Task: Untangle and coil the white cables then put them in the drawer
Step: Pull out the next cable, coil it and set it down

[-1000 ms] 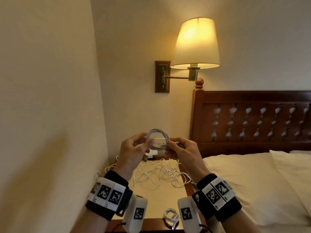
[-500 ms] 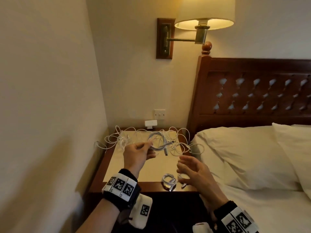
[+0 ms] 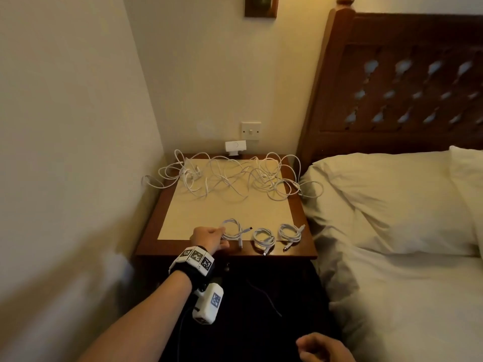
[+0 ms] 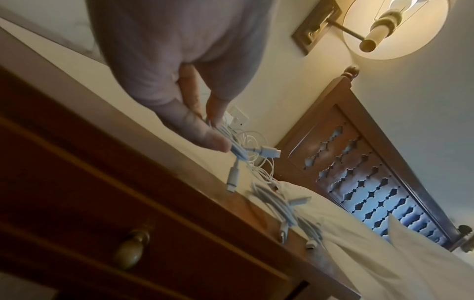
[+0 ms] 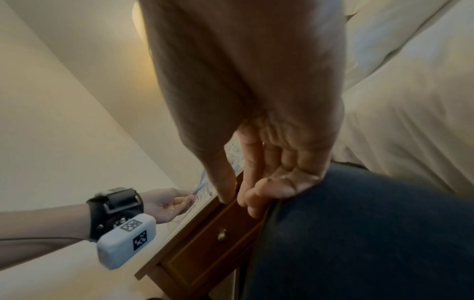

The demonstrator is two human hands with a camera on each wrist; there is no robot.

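While the lamp [image 4: 395, 28] glows over a wooden nightstand [image 3: 300, 246] wedged between wall and bed [image 3: 392, 257], the left hand [image 3: 209, 237] pinches a coiled cable [image 3: 234, 228] at the front edge, beside two coils [image 3: 277, 235]. Tangled cables [image 3: 230, 176] sprawl behind. Drawer [image 5: 218, 249] closed. Right hand [image 5: 269, 162] idle, fingers loose. No legible writing.

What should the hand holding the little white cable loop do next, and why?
Probably let go. The left hand pinches the coiled white cable, which already sits on the brown wooden nightstand beside two other coiled white cables. A tangled pile of white cables waits behind, and the right hand hangs free.
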